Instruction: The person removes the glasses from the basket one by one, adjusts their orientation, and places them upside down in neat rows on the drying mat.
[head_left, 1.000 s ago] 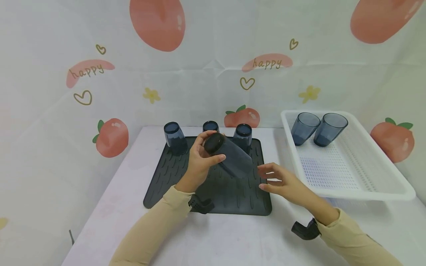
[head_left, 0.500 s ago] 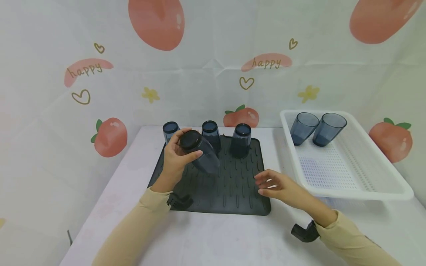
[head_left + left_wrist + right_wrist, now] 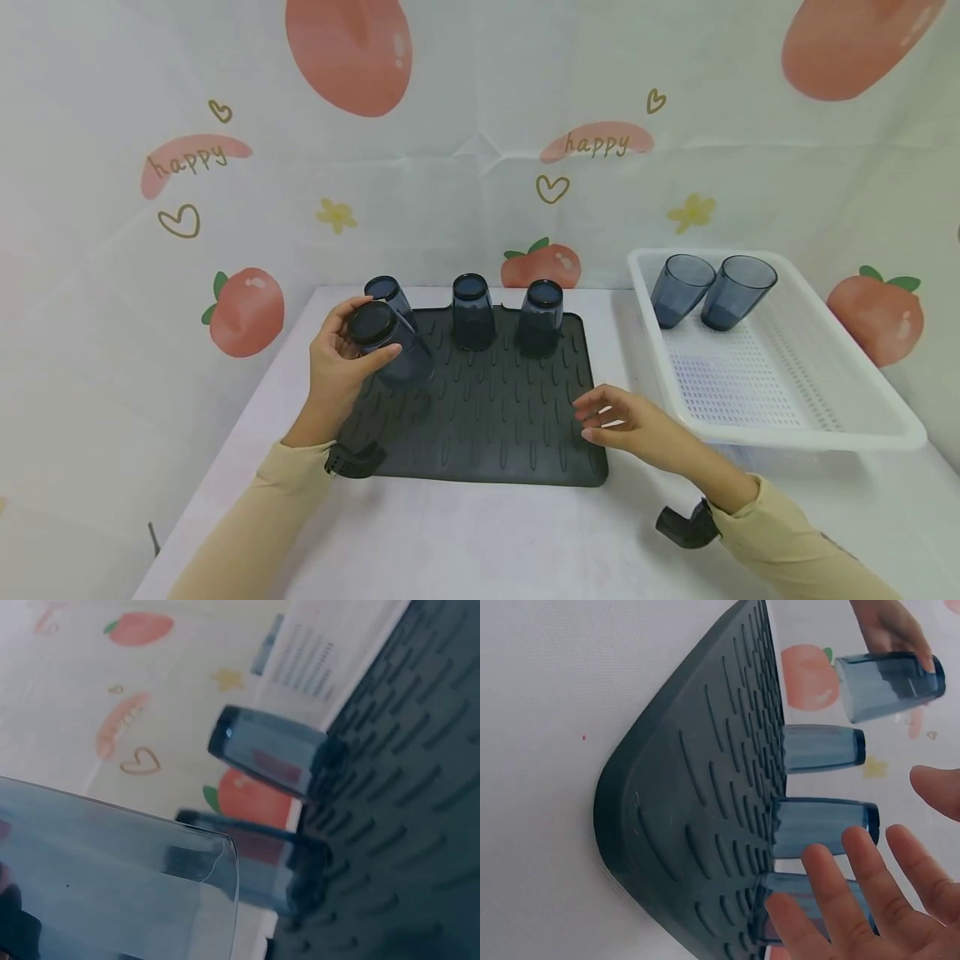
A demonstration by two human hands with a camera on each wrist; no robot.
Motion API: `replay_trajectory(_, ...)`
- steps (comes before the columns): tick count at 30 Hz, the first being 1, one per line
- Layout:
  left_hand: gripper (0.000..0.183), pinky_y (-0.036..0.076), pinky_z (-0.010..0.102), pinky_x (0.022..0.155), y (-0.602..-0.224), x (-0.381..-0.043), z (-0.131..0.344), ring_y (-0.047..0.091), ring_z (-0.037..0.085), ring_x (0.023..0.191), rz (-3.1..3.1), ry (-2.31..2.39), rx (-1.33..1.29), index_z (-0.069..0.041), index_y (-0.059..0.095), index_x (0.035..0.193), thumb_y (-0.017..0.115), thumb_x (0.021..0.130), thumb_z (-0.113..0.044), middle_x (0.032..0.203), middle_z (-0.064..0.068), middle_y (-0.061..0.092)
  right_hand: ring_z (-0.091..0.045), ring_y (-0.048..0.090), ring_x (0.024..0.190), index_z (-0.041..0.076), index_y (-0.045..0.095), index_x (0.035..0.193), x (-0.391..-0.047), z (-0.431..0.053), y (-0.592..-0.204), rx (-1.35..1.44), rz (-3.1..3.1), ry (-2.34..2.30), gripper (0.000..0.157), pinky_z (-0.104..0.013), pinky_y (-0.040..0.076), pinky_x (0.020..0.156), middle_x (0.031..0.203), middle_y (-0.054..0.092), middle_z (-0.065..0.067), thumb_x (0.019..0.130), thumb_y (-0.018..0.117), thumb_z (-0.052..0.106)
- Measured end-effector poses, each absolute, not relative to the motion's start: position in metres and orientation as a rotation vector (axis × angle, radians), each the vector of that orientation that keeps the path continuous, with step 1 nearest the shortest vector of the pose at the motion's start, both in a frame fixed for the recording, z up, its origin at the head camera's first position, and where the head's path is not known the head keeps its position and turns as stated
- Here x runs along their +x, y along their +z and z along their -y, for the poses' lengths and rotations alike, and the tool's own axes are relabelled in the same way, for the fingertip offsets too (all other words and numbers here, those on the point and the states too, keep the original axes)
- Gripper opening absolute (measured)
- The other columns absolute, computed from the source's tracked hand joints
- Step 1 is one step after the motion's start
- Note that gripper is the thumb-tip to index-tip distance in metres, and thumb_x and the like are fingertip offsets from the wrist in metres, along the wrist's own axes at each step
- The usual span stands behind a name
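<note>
While your left hand (image 3: 335, 367) holds a blue-tinted tumbler (image 3: 405, 357) base-up and tilted, fingers and thumb clamped round it near the base, it hangs clear above the left part of the dark ribbed mat (image 3: 491, 417). Your right hand (image 3: 626, 422) is by the mat's right edge, fingers apart and loosely bent. Three upturned tumblers (image 3: 472, 315) line the mat's back edge; two mouth-up tumblers (image 3: 738, 293) lean side by side in the white perforated basket (image 3: 810, 439).
</note>
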State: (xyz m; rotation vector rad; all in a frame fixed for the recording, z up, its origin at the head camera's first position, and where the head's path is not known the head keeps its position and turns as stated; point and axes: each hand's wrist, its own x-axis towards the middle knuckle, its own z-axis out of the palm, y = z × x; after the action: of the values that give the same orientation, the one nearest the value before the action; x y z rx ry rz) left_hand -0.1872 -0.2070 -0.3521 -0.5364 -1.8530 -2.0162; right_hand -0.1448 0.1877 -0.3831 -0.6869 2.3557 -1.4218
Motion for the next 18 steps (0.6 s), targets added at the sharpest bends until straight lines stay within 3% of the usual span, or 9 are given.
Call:
replay_trajectory(9, 0.07, 0.047, 0.013, 0.094, -0.371, -0.182, 0.222, 0.057, 0.009, 0.111, 2.052, -1.841, -0.357, 0.003, 0.046, 0.135, 0.075, 0.073, 0.015, 0.122, -0.001, 0.057, -0.028, 0.063, 0.103, -0.005, 0.053, 0.122, -0.144, -0.19, -0.385, -0.7, -2.344, -1.447, 0.04, -0.025, 0.053, 0.088, 0.115, 0.062, -0.02, 0.092, 0.067, 0.018)
replay_trajectory(18, 0.071, 0.044, 0.01, 0.095, -0.391, -0.183, 0.23, 0.056, 0.003, 0.112, 2.173, -1.704, -0.337, 0.0, 0.046, 0.137, 0.079, 0.074, 0.007, 0.122, -0.009, 0.057, -0.028, 0.062, 0.104, -0.004, 0.054, 0.123, -0.141, -0.191, -0.381, -0.674, -2.33, -1.459, 0.04, -0.024, 0.053, 0.087, 0.116, 0.06, -0.023, 0.092, 0.067, 0.018)
